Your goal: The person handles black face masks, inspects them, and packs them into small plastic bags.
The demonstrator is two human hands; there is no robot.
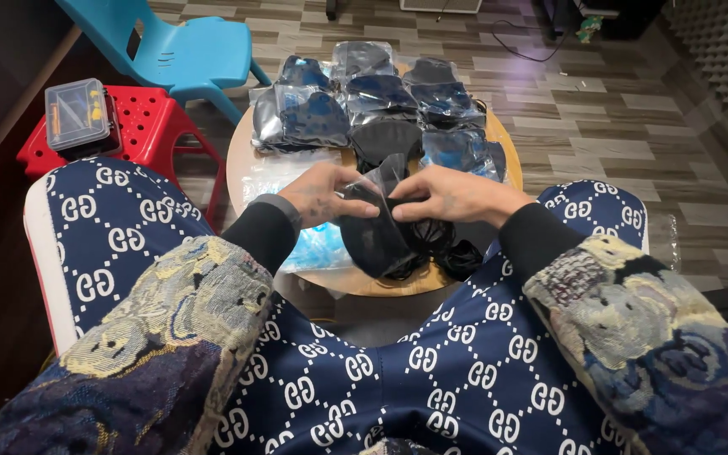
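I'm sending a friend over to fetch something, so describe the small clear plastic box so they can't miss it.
Start at the round wooden table piled with bagged masks, then look left to the red plastic stool beside the blue chair. The clear plastic box sits on that stool, the only hard, lidded, compartmented container there.
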